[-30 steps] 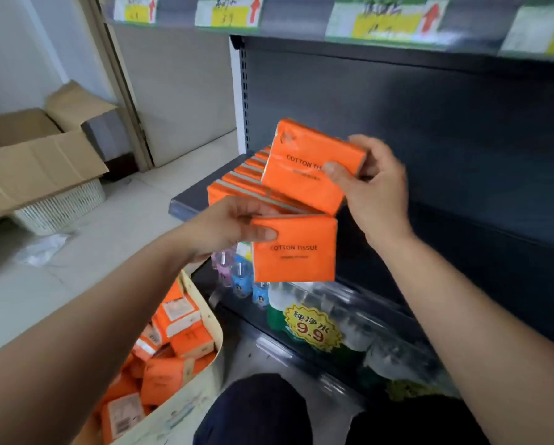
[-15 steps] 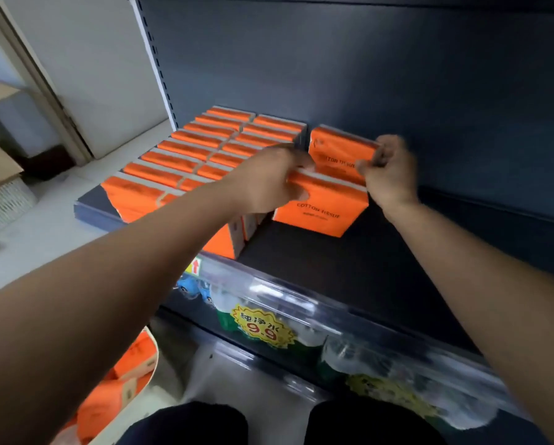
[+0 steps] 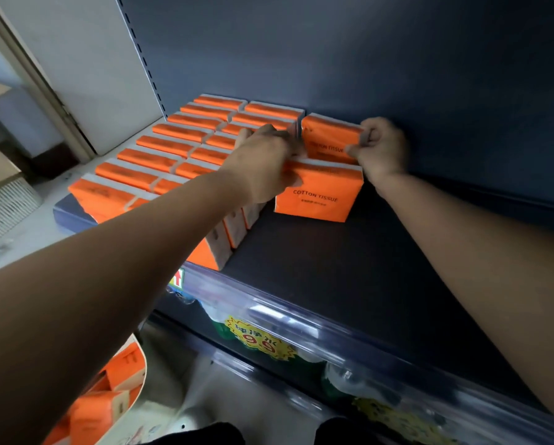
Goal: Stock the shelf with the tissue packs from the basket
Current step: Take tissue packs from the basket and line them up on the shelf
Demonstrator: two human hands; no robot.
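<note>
Two rows of orange tissue packs [image 3: 160, 162] stand upright on the dark shelf [image 3: 349, 268], filling its left side. To their right a third row holds two packs. My left hand [image 3: 263, 162] grips the top left of the front pack [image 3: 320, 194], which stands on the shelf board. My right hand [image 3: 381, 149] pinches the right edge of the rear pack [image 3: 330, 136], set close to the shelf's back wall. At the bottom left the basket [image 3: 137, 399] shows more orange packs [image 3: 96, 409].
A clear price rail [image 3: 301, 313] runs along the shelf front, with bottled water [image 3: 253, 345] on the shelf below. A white slatted basket [image 3: 6, 207] and a cardboard box stand on the floor at far left. The right half of the shelf board is bare.
Both hands carried the two packs from mid-air onto the shelf a second ago. Since half a second ago they have barely moved; the view has come closer to the shelf.
</note>
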